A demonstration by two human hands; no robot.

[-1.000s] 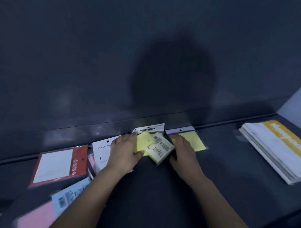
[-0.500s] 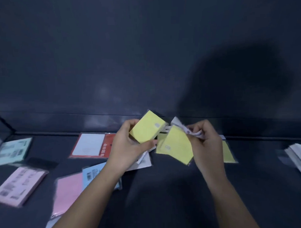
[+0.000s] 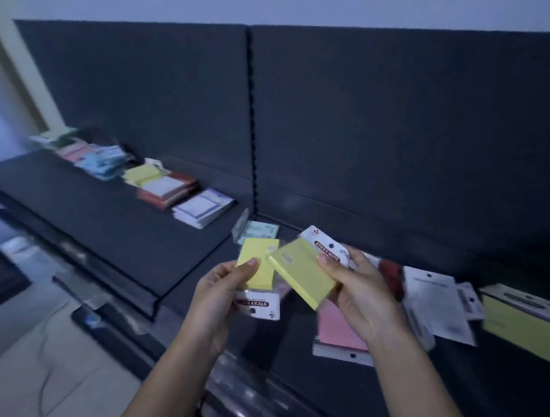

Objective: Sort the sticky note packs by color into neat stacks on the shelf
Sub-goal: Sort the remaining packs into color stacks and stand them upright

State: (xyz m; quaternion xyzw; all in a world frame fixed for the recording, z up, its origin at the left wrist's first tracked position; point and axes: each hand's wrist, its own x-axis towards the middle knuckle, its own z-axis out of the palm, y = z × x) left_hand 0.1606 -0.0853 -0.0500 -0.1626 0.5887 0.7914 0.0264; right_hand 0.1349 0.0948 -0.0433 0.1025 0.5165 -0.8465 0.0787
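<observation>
Head view: the left hand (image 3: 220, 291) grips one yellow sticky note pack (image 3: 259, 266), thumb across its face and header card turned down toward the person. The right hand (image 3: 364, 294) pinches a second yellow pack (image 3: 302, 280), tilted with its header up and its corner overlapping the first. Both packs are held up over the dark shelf (image 3: 122, 235). A pink pack (image 3: 335, 331) lies under the right hand. Off left, a yellow stack (image 3: 141, 175) sits beside a red-edged stack (image 3: 170, 188).

Shop: gondola shelf (image 3: 112, 220), packaged stationery (image 3: 202, 207)
</observation>
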